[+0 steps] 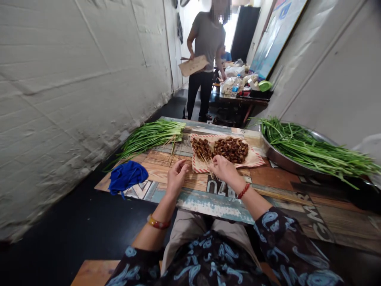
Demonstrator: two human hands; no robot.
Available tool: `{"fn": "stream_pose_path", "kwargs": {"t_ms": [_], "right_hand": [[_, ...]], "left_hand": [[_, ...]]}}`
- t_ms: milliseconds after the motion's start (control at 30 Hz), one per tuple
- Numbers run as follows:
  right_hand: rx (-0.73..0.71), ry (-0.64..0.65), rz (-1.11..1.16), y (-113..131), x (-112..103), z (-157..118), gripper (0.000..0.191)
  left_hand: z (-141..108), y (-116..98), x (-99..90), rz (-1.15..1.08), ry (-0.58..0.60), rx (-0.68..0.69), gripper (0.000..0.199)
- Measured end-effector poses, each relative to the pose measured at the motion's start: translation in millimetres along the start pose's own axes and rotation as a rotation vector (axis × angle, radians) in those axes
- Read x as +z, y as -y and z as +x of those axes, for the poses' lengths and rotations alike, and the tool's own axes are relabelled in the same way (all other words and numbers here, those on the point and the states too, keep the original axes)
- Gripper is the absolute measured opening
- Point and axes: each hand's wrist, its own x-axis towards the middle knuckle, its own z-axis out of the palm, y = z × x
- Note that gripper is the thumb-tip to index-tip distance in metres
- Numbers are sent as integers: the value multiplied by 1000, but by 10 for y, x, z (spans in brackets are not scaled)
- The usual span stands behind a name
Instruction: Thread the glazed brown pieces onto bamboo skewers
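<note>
My left hand [176, 176] is above the near side of the table, left of the paper, with its thumb and fingers curved and a little apart; I see nothing in it. My right hand [224, 168] is at the paper's near edge, its fingers pinched at the bare stick ends of the skewers [201, 147]. Small glossy brown pieces are threaded on these skewers, which lie side by side. To their right is a loose heap of the same brown pieces [231, 149], on red-and-white-edged paper [256, 158]. The right fingertips are partly hidden.
Bare bamboo sticks [172, 153] lie by a bunch of green chives [151, 133]. A blue cloth [127, 176] rests at the table's left edge. More greens [309, 147] fill a metal basin [276, 155] at right. A person [205, 43] stands beyond, holding cardboard [194, 66].
</note>
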Motion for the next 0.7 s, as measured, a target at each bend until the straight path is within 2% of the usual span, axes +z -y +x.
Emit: {"fn": "stream_pose_path", "kwargs": {"t_ms": [133, 367, 567, 700], "right_hand": [[-3, 17, -13, 152, -1, -81, 30], [-14, 39, 24, 278, 61, -37, 15], [-48, -11, 59, 251, 10, -44, 13], [-128, -75, 104, 58, -117, -237, 17]], "left_hand": [[-7, -13, -3, -13, 17, 12, 46], [28, 30, -5, 15, 36, 19, 49], [39, 37, -17, 37, 20, 18, 48], [5, 20, -7, 3, 11, 15, 42]]}}
